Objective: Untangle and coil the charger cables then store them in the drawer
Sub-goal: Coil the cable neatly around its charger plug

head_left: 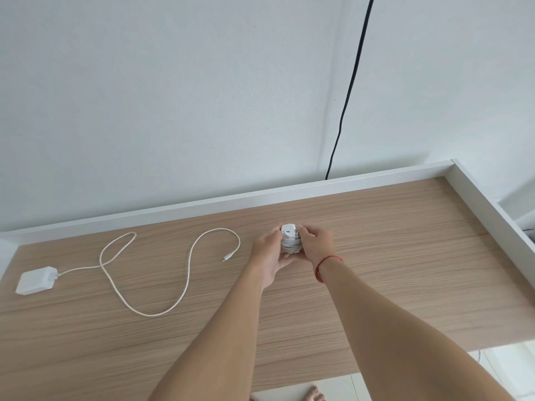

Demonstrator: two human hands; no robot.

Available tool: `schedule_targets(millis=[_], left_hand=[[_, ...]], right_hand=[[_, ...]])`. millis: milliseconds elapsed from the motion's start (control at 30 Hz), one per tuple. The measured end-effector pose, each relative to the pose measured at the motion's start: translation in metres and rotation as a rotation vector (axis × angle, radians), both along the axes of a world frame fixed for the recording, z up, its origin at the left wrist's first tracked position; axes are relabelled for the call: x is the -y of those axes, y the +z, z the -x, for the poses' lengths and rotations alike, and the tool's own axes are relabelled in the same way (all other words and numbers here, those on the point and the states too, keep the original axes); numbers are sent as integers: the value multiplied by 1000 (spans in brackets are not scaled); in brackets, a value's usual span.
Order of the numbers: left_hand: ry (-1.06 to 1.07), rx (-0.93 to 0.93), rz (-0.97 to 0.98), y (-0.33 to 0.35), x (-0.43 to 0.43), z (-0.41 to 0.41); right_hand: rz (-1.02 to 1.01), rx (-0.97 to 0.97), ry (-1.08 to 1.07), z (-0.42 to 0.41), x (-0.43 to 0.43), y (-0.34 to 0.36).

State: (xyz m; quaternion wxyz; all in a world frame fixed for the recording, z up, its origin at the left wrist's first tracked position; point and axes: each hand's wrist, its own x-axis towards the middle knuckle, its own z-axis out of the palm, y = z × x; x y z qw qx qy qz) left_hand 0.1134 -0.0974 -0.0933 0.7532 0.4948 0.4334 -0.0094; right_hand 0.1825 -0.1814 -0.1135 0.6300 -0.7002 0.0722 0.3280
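White plastic charger block, wound with its cable, is grasped by the left grip and the right grip over the wood-grain tabletop.

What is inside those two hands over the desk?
A white charger with white cable wound round its body, held between the left hand and right hand. The fingers cover its sides and underside, hiding the cable's end.

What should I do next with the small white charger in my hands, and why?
Probably set the small white cable-wrapped charger down on the wood-grain desk: both left hand and right hand grip it, its cable looks fully wound, while the flat white square charger's braided cable lies loose.
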Motion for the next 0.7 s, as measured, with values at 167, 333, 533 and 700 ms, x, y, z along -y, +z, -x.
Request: schedule_targets(millis=[167,333,533,700], left_hand=[[9,45,-97,0,-3,0],[38,51,-43,-7,-4,5],[113,33,-12,-13,-3,5],[440,-22,-61,-13,3,-2]], right_hand=[[-12,11,0,2,-6,2],[7,8,24,1,-7,-2],[6,-19,-44,4,-8,-11],[-72,-120,-191,9,-21,-7]])
